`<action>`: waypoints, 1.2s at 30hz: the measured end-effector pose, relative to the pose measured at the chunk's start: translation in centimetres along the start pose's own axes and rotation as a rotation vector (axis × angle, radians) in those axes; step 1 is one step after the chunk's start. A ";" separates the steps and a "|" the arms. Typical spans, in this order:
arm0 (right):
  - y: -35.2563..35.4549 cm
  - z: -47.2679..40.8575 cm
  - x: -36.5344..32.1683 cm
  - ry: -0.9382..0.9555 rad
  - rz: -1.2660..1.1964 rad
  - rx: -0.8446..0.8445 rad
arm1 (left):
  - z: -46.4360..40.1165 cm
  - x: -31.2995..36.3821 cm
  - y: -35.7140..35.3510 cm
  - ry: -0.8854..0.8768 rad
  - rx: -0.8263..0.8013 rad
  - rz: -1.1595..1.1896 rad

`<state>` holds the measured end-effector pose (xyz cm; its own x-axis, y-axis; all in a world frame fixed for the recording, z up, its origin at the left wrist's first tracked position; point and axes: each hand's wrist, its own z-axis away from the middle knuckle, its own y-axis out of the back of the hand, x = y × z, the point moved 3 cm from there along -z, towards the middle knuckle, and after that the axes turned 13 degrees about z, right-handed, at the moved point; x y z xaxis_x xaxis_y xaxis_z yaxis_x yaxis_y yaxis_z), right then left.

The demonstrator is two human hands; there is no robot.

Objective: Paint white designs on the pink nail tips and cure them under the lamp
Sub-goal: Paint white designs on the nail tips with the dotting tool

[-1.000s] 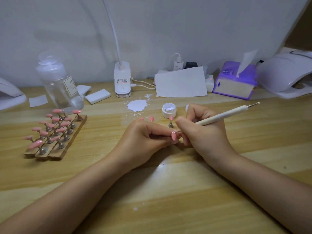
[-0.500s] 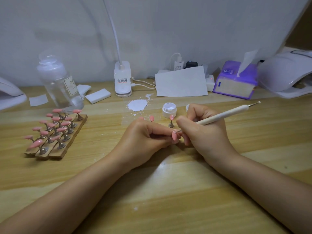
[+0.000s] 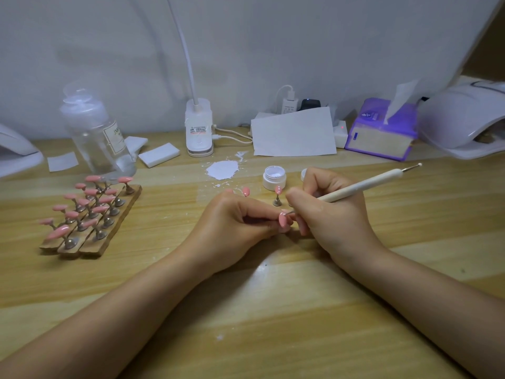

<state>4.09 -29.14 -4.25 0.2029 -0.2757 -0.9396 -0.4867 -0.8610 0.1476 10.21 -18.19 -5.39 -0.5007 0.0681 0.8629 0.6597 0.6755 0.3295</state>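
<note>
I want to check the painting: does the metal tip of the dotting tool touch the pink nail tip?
Touching. In the head view, the dotting tool point meets the top edge of the pink nail tip, no gap visible.

Looked like a home nail-art desk, not a salon: wooden desk [image 3: 273,310] pushed against a plain white backdrop. Left edge: wood stands w/ pink nail tips [image 3: 90,214]. Back edge: clear pump bottle [image 3: 95,138], clip lamp base [image 3: 199,127], chargers w/ cables [image 3: 289,102], purple tissue pack [image 3: 382,132]. Back right corner: white curing lamp [image 3: 464,119]. Mid-surface: small white gel pot [image 3: 274,177], spilled white smear [image 3: 222,170].
</note>
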 end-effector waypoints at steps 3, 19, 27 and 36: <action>0.0 0.0 0.0 0.005 0.003 0.004 | -0.1 0.1 0.0 -0.003 0.007 -0.001; 0.0 0.0 0.0 0.007 0.014 0.004 | -0.1 0.1 0.0 0.004 -0.004 -0.012; 0.0 0.0 0.0 0.000 0.012 0.000 | -0.1 0.1 -0.1 0.011 -0.005 -0.008; 0.0 0.0 0.0 0.005 0.021 0.006 | -0.2 0.1 -0.1 0.007 -0.013 0.000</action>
<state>4.10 -29.15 -4.26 0.1971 -0.2964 -0.9345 -0.4961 -0.8523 0.1657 10.16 -18.35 -5.25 -0.4966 0.0629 0.8657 0.6669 0.6660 0.3342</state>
